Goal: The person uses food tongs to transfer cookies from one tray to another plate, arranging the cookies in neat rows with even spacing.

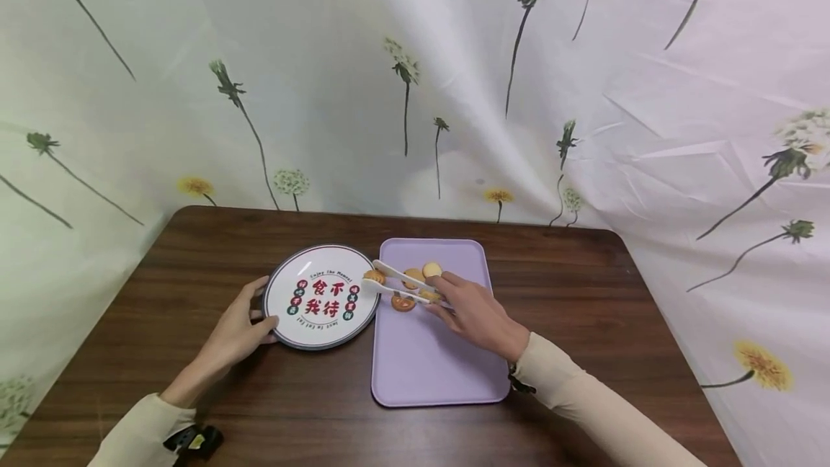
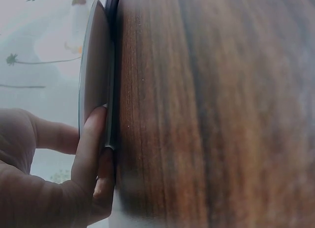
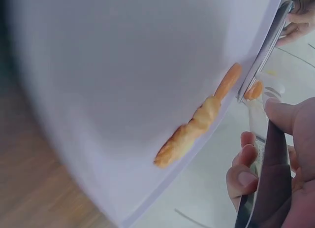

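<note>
In the head view, my left hand (image 1: pixel 236 328) holds the left rim of a round white plate (image 1: pixel 292 323) with red and green lettering. In the left wrist view its fingers (image 2: pixel 88 151) lie against the plate's edge. My right hand (image 1: pixel 478 314) grips a pair of white tongs (image 1: pixel 397 290), which reach left over the lilac tray (image 1: pixel 441 373). Between the tong tips is a small brown pastry (image 1: pixel 374 277), at the plate's right edge. Under the tongs, a pretzel-shaped pastry (image 1: pixel 403 303), a pale round one (image 1: pixel 431 269) and other golden pieces lie on the tray.
A dark wooden table (image 1: pixel 570 287) carries the plate and tray, which stand side by side. Behind it hangs a white cloth (image 1: pixel 311 92) printed with dandelions. A black band (image 1: pixel 194 442) is on the left wrist.
</note>
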{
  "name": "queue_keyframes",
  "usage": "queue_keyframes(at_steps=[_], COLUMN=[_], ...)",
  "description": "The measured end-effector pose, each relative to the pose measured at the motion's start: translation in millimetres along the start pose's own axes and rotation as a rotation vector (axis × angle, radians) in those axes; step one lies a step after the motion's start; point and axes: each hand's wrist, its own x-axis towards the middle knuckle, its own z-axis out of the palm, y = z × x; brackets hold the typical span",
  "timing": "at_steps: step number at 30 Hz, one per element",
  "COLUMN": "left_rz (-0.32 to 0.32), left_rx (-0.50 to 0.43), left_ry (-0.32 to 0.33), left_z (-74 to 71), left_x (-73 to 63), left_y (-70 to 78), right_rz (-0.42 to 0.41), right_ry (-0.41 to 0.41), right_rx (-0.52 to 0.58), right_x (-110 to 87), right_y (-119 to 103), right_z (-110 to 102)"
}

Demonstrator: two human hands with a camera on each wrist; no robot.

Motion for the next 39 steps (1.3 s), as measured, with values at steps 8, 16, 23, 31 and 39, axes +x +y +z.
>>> queue_keyframes(at_steps=[8, 16, 23, 31, 39], left_rz=[-0.002, 0.018, 0.012, 0.023, 0.026], left_rx=[-0.006, -0.035, -0.041, -0.041, -0.042], left_ry=[0.008, 0.006, 0.009, 0.023, 0.033], left_z=[1.2, 1.6, 1.0, 1.2, 2.7], left_x=[0.7, 0.6, 0.2, 1.0, -0.5], left_y=[-1.7, -2.2, -3.1, -3.8, -2.6], right_rz=[-0.053, -0.097, -0.108, -0.098, -0.117], right_ry=[-0.034, -0.065, -0.077, -0.099, -0.129], right_rx=[0.013, -0.005, 0.009, -0.046, -0.037], right_x=[31.5, 58.7, 74.8, 95.0, 105.7], right_y=[-8, -18, -31, -44, -50], right_z=[10, 22, 31, 39, 42])
